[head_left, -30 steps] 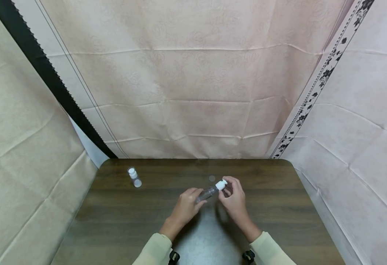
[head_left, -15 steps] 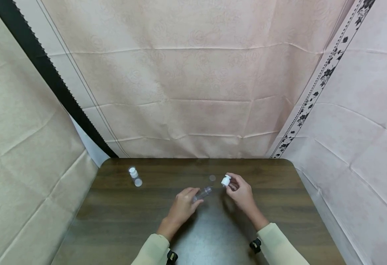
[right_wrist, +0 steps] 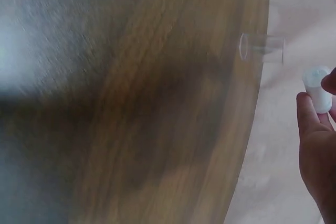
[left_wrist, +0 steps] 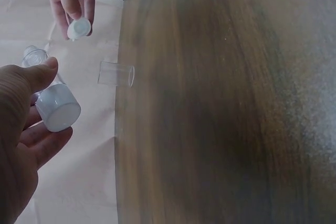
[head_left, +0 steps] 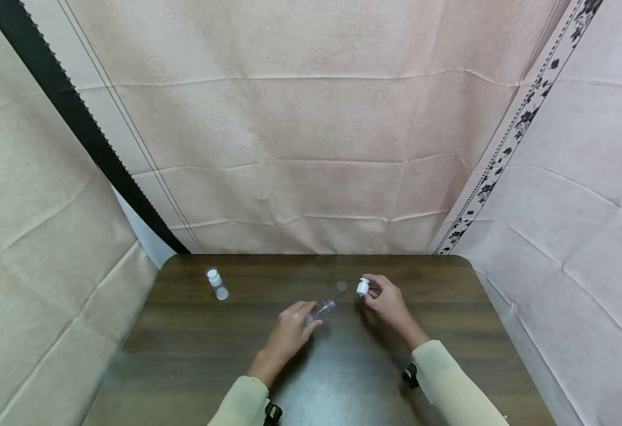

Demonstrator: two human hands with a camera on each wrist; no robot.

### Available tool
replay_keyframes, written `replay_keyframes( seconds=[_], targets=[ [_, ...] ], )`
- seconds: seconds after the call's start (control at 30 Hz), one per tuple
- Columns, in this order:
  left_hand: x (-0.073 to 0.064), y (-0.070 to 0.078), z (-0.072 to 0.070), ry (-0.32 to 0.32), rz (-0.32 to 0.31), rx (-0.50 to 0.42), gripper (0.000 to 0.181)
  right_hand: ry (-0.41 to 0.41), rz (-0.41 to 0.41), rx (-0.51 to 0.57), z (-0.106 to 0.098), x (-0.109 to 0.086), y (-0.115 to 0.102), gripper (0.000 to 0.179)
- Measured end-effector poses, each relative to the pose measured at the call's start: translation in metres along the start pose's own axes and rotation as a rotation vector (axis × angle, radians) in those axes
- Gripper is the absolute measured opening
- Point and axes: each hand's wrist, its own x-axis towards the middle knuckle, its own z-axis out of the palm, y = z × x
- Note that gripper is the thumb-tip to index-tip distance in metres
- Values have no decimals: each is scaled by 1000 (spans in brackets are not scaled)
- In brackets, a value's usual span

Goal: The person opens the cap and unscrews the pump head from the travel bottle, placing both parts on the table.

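Observation:
My left hand [head_left: 288, 331] grips a small clear bottle [head_left: 321, 310] between thumb and fingers, its open neck tilted up and to the right. In the left wrist view the bottle's frosted white base [left_wrist: 59, 107] faces the camera. My right hand [head_left: 389, 305] pinches a white pump top [head_left: 363, 287] by its upper end, apart from the bottle. The right wrist view shows the same white top [right_wrist: 317, 95] between thumb and fingers. A clear cylindrical cover [head_left: 341, 286] stands on the table behind the two hands, and shows again as a see-through cover [left_wrist: 116, 74] in the left wrist view.
Another clear bottle [head_left: 217, 285] with a white top stands at the far left of the wooden table [head_left: 194, 337]. Pale cloth [head_left: 316, 195] hangs behind the table's back edge, with more cloth at both sides.
The white pump top has come off the bottle, and my right hand has carried it to the right. My left hand has drawn the bottle slightly left.

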Motion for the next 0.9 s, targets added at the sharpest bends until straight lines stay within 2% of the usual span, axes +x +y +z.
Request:
replay_keyframes(
  seconds=[0.37,0.9],
  targets=[
    [1,-2,-1,13,-10,-18,40,-144,33,-125,-4,20,11,49],
    [1,-6,1,1,-39,-24,39,-246,102,-207,-2,32,32,45]
  ],
)
